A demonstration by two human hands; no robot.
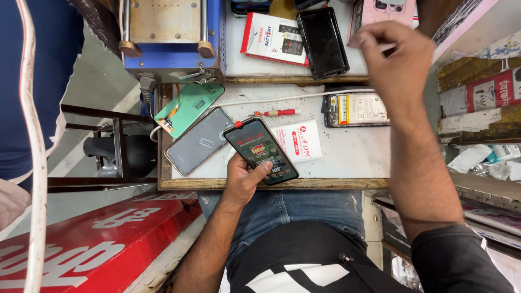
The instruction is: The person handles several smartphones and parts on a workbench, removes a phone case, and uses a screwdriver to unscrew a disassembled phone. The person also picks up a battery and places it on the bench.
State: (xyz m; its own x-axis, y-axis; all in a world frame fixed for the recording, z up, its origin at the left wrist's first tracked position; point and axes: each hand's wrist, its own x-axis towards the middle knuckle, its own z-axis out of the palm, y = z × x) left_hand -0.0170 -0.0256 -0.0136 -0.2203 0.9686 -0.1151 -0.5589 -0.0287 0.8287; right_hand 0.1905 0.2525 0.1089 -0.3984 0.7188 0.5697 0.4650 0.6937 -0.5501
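My left hand [245, 176] holds a black smartphone [260, 150] with a lit screen over the front edge of the white worktop [347, 154], thumb resting on its lower glass. My right hand [395, 58] is raised over the back right of the bench, fingers pinched together near a pink phone case [386, 12]; I cannot tell whether anything is between the fingertips. Below that hand lies an opened phone [355, 109] with its battery showing.
A grey phone [198, 140] and a green back cover [190, 107] lie at the left. A red-handled screwdriver [278, 113], a white packet [298, 141], a white cable, a battery box [272, 38], a dark phone [322, 41] and a blue machine [169, 33] are on the bench.
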